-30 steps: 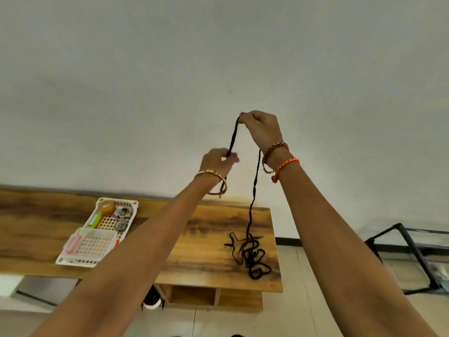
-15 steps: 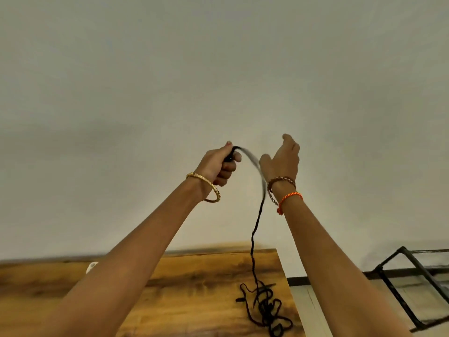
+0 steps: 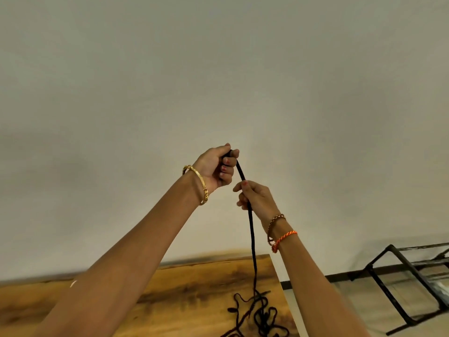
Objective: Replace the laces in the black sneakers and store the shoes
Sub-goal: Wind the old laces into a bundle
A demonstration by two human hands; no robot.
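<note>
Lace: a black shoelace runs from the raised hands down to a loose tangle on the wooden table, near the table's right edge; the straight run between hands and table hangs in the air.
Left hand: the left hand is the higher one, fingers curled into a fist round the lace's upper end, which shows only as a dark bit between thumb and forefinger.
Right hand: the right hand sits just below and to the right, pinching the lace between thumb and forefinger, the other fingers curled behind it.
Hidden: the lace's top end is buried in the left fist; the tangle's near part is cut off by the bottom edge, so how much lace lies there cannot be told. No sneaker is in view.
Wrists: a gold bangle on the left wrist; a brown beaded bracelet and an orange braided cord on the right.
Around: a plain pale wall fills most of the view; a black metal frame stands on the floor at far right, partly cut off.
In the way: the left forearm covers much of the tabletop.
</note>
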